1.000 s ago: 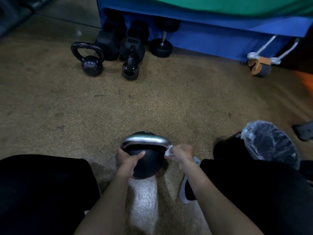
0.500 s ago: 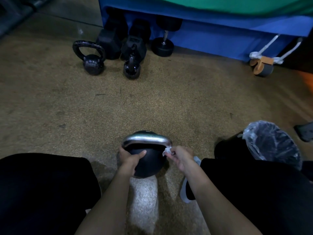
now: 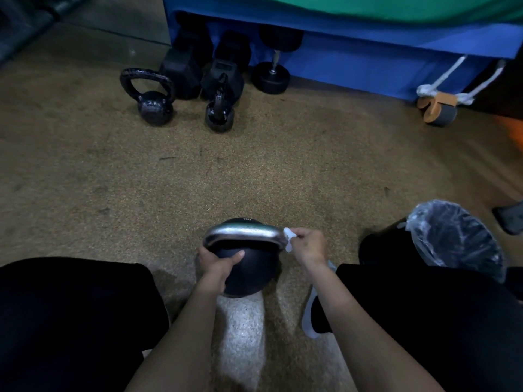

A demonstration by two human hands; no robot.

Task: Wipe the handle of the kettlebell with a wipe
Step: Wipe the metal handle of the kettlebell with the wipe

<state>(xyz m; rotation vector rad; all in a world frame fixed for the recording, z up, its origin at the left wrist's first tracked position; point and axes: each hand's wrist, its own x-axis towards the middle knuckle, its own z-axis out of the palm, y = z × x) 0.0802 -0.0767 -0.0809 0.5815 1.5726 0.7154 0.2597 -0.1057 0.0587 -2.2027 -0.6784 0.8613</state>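
Kettlebell (image 3: pixel 249 273) sits upright on the speckled floor (image 3: pixel 254 165) between the person's knees, black ball, bare-metal handle (image 3: pixel 243 232) arching across the top

Left hand (image 3: pixel 216 263) grips the ball just under the handle's left end: thumb laid across the near face, fingers wrapped round the far left side, out of view

Right hand (image 3: pixel 310 246) pinches a small crumpled white wipe (image 3: pixel 289 240) between thumb and fingertips. The wipe touches the handle's right end, at the bend where it turns down to the ball. Rest of the handle is bare

Both legs in black trousers (image 3: pixel 70 321) fill the lower corners. Shoe with a white sole (image 3: pixel 310 321) shows just beside the right forearm

Black bin (image 3: pixel 382 250) with a clear plastic liner stands on the floor to the right, near the right knee, apart from the kettlebell

Far side of the floor: two small black kettlebells (image 3: pixel 154 107), hex dumbbells (image 3: pixel 184 72) behind them, one round-head dumbbell (image 3: pixel 271 76), all against a blue padded platform (image 3: pixel 353 63). Grey and tan roller (image 3: pixel 437 107) with white cord lies at the platform's right end

Dark thing at the right edge is cropped, can't tell what it is
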